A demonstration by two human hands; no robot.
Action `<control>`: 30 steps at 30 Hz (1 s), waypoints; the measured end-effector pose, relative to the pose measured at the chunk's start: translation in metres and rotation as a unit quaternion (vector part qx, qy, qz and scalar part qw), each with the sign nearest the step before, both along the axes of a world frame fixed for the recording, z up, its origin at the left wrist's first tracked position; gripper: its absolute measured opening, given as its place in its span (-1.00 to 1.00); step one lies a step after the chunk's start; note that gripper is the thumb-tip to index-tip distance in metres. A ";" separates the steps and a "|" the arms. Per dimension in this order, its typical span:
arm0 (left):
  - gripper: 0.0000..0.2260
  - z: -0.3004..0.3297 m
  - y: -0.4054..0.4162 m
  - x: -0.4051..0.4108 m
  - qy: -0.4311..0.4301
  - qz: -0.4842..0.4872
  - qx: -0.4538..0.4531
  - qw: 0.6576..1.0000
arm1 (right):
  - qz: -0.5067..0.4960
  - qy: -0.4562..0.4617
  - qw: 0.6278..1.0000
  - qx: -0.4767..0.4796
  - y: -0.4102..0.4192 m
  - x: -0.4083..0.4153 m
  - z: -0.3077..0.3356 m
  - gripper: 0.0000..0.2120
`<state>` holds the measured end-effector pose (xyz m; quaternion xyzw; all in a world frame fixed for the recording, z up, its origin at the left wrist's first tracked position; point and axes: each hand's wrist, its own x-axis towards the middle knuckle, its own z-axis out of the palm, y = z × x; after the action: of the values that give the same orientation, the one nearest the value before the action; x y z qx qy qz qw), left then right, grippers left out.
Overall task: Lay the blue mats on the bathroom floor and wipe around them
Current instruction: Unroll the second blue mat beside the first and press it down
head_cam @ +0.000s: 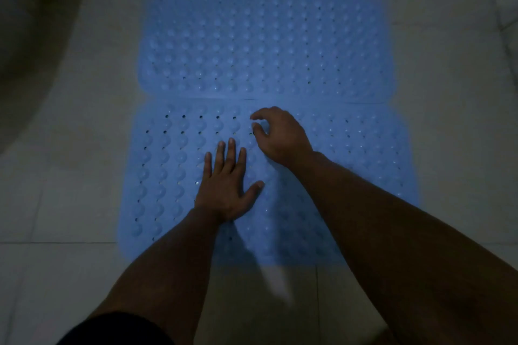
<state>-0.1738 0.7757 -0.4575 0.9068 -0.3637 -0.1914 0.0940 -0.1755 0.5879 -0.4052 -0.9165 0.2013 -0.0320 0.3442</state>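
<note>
The head camera is looking down at a tiled floor (437, 131) where two blue mats are lying flat, one beyond the other: the far mat (263, 39) is sitting higher in the view and the near mat (173, 165) is spreading out below it, their long edges meeting along a thin seam so that together they are covering one continuous patch of tile. That edge-to-edge placement looks deliberate, since a gap or an overlap would leave a lip to trip on. The left hand (227, 187) is lying flat on the near mat with its fingers straight and slightly spread and the thumb out to the side, gripping nothing; it appears to be pressing the mat down, probably to seat its bumpy surface against the tile and keep it from sliding. The right hand (280, 134) is hovering or resting just beyond it, close to the seam, with its fingers loosely curled; the dim light is making it hard to tell whether the fingertips are pinching the mat's surface or only touching it, and nothing separate is visible in that hand. The two hands are sitting near each other but are not touching. A dark sleeve (117, 328) is showing at the bottom left. No cloth is visible, so the wiping part of the job seems not yet begun, while the laying looks nearly finished.
</note>
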 end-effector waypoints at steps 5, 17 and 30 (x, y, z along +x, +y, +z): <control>-0.52 0.031 -0.002 0.030 -0.066 0.101 -0.091 0.989 | 0.023 0.117 0.992 -0.038 0.009 -0.017 0.012 -0.72; -0.56 0.016 0.002 0.037 -0.115 0.072 -0.035 0.990 | 0.083 0.107 0.970 -0.200 0.078 -0.088 -0.061 -0.24; -0.56 0.006 -0.004 0.052 -0.132 0.087 -0.075 0.985 | 0.083 0.119 0.972 -0.187 0.077 -0.087 -0.062 -0.11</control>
<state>-0.1214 0.7714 -0.4512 0.9426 -0.3061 -0.0333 0.1289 -0.2621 0.6652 -0.4674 -0.9754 0.1543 0.0690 0.1414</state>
